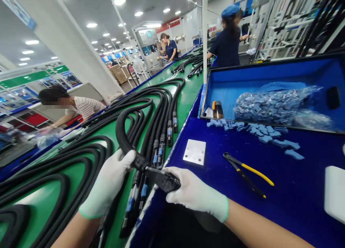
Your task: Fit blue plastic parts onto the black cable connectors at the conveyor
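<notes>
Where the long green conveyor belt [188,93] runs along the left of the blue felt-lined bench [296,205], looped black corrugated cable harnesses [159,108] lie in rows from near to far. Both forearms reach in from the near edge. The left hand [107,185], in a white knit glove, is closed round the ribbed conduit of one harness. The right hand [195,194], gloved alike, clamps that harness's black moulded connector [163,179] at the bench's near-left edge. To the right lie yellow-handled pliers [246,172] and, smaller, a square bare-metal plate [194,151].
</notes>
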Action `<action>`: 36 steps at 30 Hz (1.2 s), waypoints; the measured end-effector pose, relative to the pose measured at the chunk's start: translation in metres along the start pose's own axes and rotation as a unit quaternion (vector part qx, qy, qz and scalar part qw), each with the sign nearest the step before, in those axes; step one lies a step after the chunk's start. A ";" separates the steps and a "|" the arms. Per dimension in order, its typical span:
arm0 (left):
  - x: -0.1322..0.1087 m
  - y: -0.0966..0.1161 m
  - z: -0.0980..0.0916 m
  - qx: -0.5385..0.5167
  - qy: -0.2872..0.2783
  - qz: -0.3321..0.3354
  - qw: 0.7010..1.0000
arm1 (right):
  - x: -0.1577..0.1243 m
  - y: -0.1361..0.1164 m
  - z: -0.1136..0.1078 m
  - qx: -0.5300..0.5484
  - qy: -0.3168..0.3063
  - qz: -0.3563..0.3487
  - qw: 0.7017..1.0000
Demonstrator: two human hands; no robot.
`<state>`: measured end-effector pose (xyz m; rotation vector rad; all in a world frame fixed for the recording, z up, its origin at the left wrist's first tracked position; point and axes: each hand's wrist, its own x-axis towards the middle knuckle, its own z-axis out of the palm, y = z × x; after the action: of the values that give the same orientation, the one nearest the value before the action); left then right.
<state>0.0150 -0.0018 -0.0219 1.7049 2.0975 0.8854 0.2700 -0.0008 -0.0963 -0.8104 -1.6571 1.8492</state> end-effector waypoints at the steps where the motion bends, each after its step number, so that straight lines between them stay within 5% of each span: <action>1: -0.007 0.004 0.005 0.025 0.027 0.036 0.999 | -0.009 0.000 -0.006 -0.008 0.014 0.007 1.000; 4: -0.020 0.014 0.018 0.126 0.038 0.288 0.949 | -0.037 -0.005 -0.027 -0.047 0.018 0.017 0.999; 6: -0.022 0.020 0.026 0.161 -0.067 0.456 0.873 | -0.054 -0.010 -0.039 -0.081 0.017 0.006 0.997; 8: -0.021 0.028 0.033 0.168 -0.153 0.515 0.827 | -0.067 -0.015 -0.050 -0.105 0.019 0.001 0.994; 15: -0.003 0.066 0.036 0.247 -0.291 0.385 0.840 | -0.074 -0.011 -0.073 -0.190 0.071 -0.099 0.974; 21: -0.003 0.099 0.018 0.268 -0.299 0.386 0.830 | -0.058 0.013 -0.051 -0.255 0.150 -0.126 0.947; 25: -0.013 0.087 0.043 0.161 -0.322 0.376 0.853 | -0.066 0.003 -0.049 -0.289 0.142 -0.110 0.940; 28: -0.020 0.067 0.076 0.085 -0.307 0.270 0.909 | -0.087 -0.008 -0.070 -0.328 0.131 -0.047 0.934; 30: -0.023 0.058 0.095 0.048 -0.280 0.187 0.940 | -0.102 -0.003 -0.086 -0.409 0.208 0.034 0.888; 33: -0.027 0.059 0.113 0.006 -0.261 0.101 0.960 | -0.117 0.022 -0.104 -0.563 0.306 0.157 0.752; 36: -0.026 0.072 0.122 -0.048 -0.259 0.052 0.963 | -0.122 0.048 -0.114 -0.599 0.321 0.188 0.709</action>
<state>0.1480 0.0142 -0.0742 1.7709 1.6064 0.4837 0.4366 -0.0174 -0.1413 -2.1129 -2.1106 0.2110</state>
